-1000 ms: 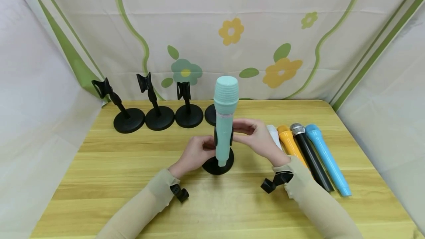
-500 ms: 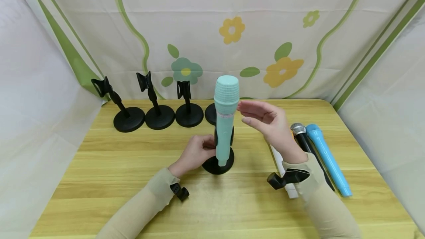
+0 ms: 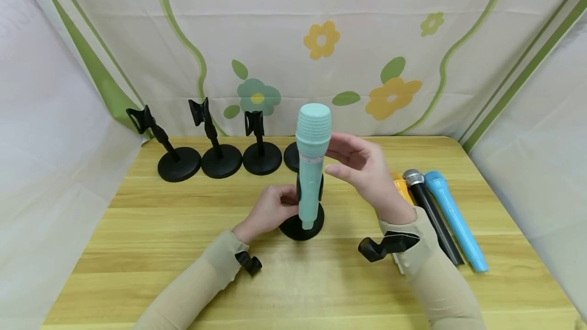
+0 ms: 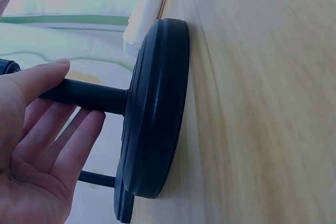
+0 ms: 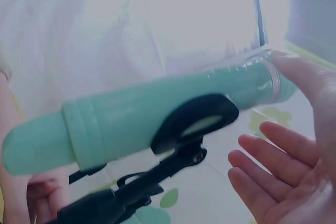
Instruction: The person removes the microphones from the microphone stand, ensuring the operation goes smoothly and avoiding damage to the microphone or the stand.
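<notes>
A mint-green microphone (image 3: pixel 314 131) stands head up in the clip (image 5: pixel 223 109) of a black desk stand, tilted slightly. My left hand (image 3: pixel 269 213) grips the stand's pole (image 4: pixel 97 96) between thumb and fingers, just above the round base (image 4: pixel 160 108), which rests on the table. My right hand (image 3: pixel 367 180) is beside the microphone's upper part, fingers extended and spread from the thumb. In the right wrist view its thumb (image 5: pixel 299 72) overlaps the microphone near the pinkish collar ring, while the other fingers (image 5: pixel 273 156) are apart from the body.
Several more black stands (image 3: pixel 220 161) line the back of the wooden table (image 3: pixel 137 248), holding nothing; one is partly hidden behind the microphone. To the right lie orange (image 3: pixel 401 187), black (image 3: pixel 435 218) and blue (image 3: pixel 456 220) microphones, plus a white one mostly covered by my right arm.
My right hand has left the clip's side, risen and moved out to the right, then come back left towards the microphone's head. My left hand keeps its place on the pole.
</notes>
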The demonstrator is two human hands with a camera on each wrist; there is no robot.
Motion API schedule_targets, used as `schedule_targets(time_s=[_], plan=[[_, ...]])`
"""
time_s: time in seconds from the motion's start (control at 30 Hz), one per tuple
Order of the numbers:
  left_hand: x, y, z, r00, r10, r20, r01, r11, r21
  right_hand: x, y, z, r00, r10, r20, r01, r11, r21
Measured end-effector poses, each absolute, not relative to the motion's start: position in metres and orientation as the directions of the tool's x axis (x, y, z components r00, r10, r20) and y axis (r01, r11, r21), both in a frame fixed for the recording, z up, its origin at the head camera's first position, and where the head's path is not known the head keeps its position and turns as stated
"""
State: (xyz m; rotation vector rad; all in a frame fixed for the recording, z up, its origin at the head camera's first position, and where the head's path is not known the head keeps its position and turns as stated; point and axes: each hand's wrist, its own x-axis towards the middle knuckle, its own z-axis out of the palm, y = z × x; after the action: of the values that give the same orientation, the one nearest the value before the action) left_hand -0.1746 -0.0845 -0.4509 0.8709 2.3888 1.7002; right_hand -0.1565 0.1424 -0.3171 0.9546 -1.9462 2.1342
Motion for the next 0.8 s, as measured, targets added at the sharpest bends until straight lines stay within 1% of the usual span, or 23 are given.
schedule_targets(time_s=[0.23,0.43,0.53,0.77,0.8], plan=[[-0.175,-0.085,-0.452,-0.831,0.496,0.251,0.395,0.209,0.895,-0.152,0.135,-0.311,-0.790,-0.392,0.472,-0.452,-0.147,-0.880],[-0.175,-0.085,-0.451,-0.833,0.498,0.242,0.388,0.213,0.897,-0.149,0.132,-0.310,-0.797,-0.399,0.453,-0.452,-0.103,-0.886],[-0.174,-0.085,-0.450,-0.836,0.497,0.234,0.379,0.214,0.900,-0.149,0.131,-0.310,-0.793,-0.409,0.452,-0.452,-0.103,-0.886],[-0.156,-0.084,-0.412,-0.833,0.502,0.235,0.390,0.229,0.892,-0.148,0.129,-0.312,-0.801,-0.409,0.437,-0.446,-0.081,-0.892],[-0.158,-0.084,-0.415,-0.834,0.500,0.234,0.389,0.231,0.892,-0.147,0.129,-0.312,-0.802,-0.409,0.435,-0.445,-0.076,-0.892]])
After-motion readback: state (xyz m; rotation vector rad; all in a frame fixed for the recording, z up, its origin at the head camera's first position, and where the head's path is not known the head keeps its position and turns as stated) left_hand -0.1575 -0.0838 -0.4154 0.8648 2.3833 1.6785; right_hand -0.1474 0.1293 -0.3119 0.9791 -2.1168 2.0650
